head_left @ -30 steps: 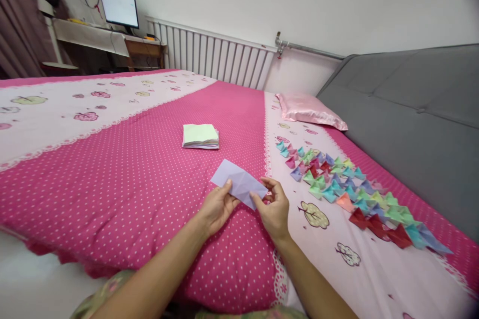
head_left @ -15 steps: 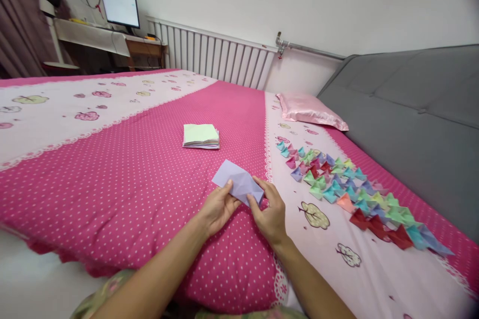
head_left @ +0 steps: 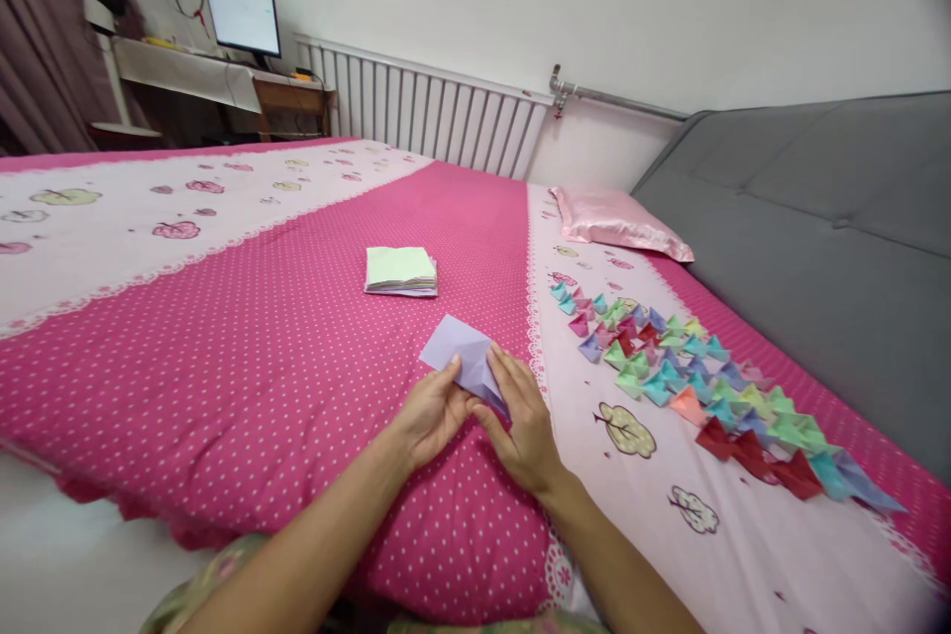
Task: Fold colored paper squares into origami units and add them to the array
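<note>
A lavender sheet of paper [head_left: 459, 353], partly folded, lies on the pink dotted bedspread [head_left: 260, 367] just in front of me. My left hand [head_left: 431, 414] pinches its near left edge between thumb and fingers. My right hand [head_left: 520, 421] lies over the sheet's right part, fingers together and pressing it down and leftward. Beyond the sheet sits a small stack of square papers [head_left: 399, 271] with a pale green one on top.
Several folded paper shapes [head_left: 690, 381] in many colours lie in rows on the bed's right strip. A pink satin pillow [head_left: 616, 221] rests by the grey headboard [head_left: 817, 248]. Behind the bed are a white radiator [head_left: 438, 114] and a desk with a monitor [head_left: 242, 17].
My right hand has slid left over the lavender sheet, folding its right end inward, so less of the sheet shows. My left hand has held its grip in place.
</note>
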Demonstrator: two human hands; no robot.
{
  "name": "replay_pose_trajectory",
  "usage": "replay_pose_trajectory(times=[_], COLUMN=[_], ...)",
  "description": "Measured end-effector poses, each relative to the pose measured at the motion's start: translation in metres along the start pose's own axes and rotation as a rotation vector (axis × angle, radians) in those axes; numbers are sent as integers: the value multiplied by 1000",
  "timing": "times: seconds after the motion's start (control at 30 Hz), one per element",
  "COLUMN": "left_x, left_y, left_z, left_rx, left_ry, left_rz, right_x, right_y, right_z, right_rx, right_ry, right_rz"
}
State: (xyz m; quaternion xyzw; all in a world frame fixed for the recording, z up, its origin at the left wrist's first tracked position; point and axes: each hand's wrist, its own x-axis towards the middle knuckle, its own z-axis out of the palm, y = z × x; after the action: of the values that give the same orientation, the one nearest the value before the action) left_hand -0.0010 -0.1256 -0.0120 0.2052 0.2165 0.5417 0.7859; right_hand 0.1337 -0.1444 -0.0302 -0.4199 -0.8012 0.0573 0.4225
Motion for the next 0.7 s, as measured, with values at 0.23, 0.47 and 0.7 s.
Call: replay_pose_trajectory(times=[0.23,0.47,0.7], left_x=[-1,-4,-4], left_y=[2,2,-4], left_z=[-1,0,-7], left_rx=[-47,13,138], left_ry=[-1,21,-117], left_rz=[-14,-7,47], right_x=[-1,-4,-4], right_y=[2,3,1], right_z=[3,5,6], right_rx=[-95,-224,-307], right_ry=[-147,-210,-240], right_rz=[-11,-31,-31])
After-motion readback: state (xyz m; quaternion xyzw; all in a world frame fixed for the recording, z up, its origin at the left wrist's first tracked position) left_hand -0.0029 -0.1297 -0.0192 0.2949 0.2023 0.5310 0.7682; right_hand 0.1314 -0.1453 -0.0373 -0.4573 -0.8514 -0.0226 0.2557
